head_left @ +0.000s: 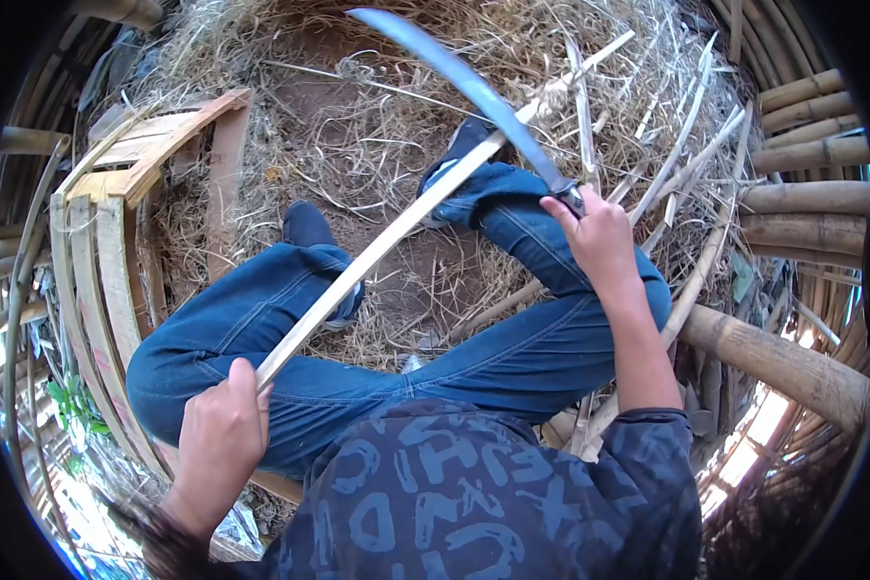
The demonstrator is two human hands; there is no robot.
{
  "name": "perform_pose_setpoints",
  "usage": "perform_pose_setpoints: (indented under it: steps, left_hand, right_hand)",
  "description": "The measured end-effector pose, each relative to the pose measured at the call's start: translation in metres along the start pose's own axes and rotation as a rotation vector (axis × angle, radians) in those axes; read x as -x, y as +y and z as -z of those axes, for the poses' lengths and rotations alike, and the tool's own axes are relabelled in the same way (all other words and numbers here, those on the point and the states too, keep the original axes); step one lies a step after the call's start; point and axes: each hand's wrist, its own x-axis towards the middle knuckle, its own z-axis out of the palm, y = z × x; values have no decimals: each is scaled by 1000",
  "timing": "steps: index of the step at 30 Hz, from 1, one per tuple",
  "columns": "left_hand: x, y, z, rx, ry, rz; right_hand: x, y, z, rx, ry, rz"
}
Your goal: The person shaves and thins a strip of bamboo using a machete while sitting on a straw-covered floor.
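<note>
My left hand is closed around the near end of a long pale bamboo strip, which slants up and away to the right across my lap. In my right hand, over my right knee, is the dark handle of a long curved machete. Its blade reaches up and to the left, passing over the strip at a crossing near the strip's far part. A curled tuft of shavings clings to the strip just beyond the blade. Whether the blade touches the strip I cannot tell.
To the left stands a slatted wooden crate. Loose shavings cover the ground, with split bamboo strips on the right. Thick bamboo poles wall the right side, and a bamboo pole lies by my right elbow. My bent legs frame the middle.
</note>
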Motion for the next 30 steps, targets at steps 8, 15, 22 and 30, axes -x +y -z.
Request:
perform_pose_setpoints:
  steps: [8, 15, 22, 30]
  left_hand:
    - [-20, 3, 14, 292, -102, -10]
    - [-17, -8, -34, 1585, -810, 260]
    - [-11, 15, -77, 2003, -1138, 331]
    - [-9, 42, -98, 2164, -1193, 256]
  right_hand:
    - [-21, 21, -15, -139, 130, -164]
    - [-28, 14, -22, -167, 205, -153]
    - [-26, 13, -38, -313, 192, -182]
    - [-14, -14, -72, -1171, 62, -400]
